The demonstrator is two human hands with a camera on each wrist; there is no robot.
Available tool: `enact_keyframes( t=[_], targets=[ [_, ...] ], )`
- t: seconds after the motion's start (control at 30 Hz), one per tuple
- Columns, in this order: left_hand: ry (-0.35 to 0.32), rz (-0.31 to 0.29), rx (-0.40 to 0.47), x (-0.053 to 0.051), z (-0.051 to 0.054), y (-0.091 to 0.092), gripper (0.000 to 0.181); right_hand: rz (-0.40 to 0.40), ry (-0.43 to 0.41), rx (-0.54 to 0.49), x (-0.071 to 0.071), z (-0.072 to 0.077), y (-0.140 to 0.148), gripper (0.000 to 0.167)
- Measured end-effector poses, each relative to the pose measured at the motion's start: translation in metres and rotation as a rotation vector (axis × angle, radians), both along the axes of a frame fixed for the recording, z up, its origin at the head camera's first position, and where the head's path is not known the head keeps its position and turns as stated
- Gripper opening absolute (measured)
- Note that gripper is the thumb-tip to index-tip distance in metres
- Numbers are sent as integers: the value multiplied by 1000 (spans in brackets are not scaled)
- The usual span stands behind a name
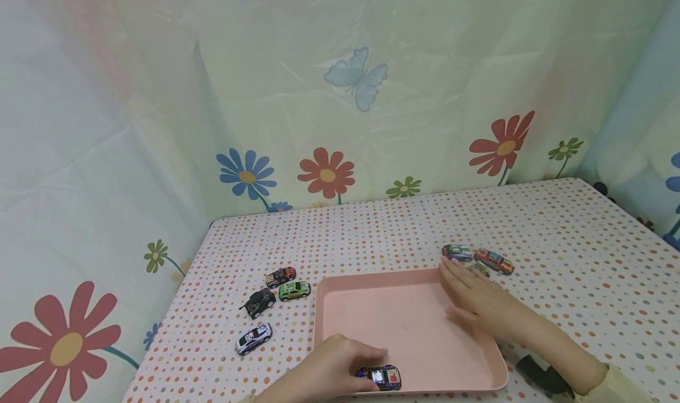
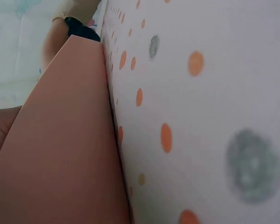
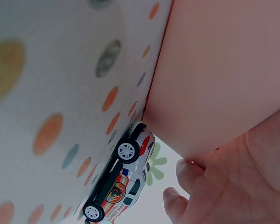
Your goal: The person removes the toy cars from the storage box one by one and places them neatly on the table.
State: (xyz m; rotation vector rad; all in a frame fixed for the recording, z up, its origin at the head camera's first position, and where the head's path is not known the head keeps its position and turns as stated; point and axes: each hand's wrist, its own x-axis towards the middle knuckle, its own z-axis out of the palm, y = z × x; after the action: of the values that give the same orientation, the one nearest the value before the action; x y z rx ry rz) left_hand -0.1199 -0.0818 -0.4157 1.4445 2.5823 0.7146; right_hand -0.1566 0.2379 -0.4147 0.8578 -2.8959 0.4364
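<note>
My left hand (image 1: 340,367) reaches over the front of a pink tray (image 1: 409,275), thumb and fingers around a dark blue toy car (image 1: 390,378) at the tray's near side. Its grip is partly hidden. My right hand (image 1: 475,302) lies over the tray's right rim near the far corner, fingers extended and no object seen in it. Just beyond its fingertips are a green-and-white toy car (image 1: 455,252), a red-orange toy car (image 1: 494,261) and a partly covered small car (image 1: 480,268). In the right wrist view, a white-and-orange toy car (image 3: 123,177) stands by the tray wall.
Left of the tray sit a red-and-black car (image 1: 280,277), a green car (image 1: 294,290), a black car (image 1: 258,302) and a white car (image 1: 254,338). A dotted cloth (image 1: 340,238) covers the table. Flowered curtains (image 1: 425,108) hang behind and beside it.
</note>
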Motion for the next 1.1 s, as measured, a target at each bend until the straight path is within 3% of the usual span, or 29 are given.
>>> enact_keyframes(
  t=[0.43, 0.77, 1.0, 1.1],
  targets=[
    [78, 39, 54, 1, -3, 8, 23, -15, -43, 5, 0, 1, 0, 71],
    [-3, 63, 108, 2, -5, 9, 22, -11, -31, 4, 1, 0, 0, 70],
    [-42, 131, 165, 0, 0, 6, 23, -6, -17, 8, 1, -1, 0, 72],
    [-138, 169, 188, -2, 5, 4, 22, -6, -15, 8, 1, -1, 0, 72]
  ],
)
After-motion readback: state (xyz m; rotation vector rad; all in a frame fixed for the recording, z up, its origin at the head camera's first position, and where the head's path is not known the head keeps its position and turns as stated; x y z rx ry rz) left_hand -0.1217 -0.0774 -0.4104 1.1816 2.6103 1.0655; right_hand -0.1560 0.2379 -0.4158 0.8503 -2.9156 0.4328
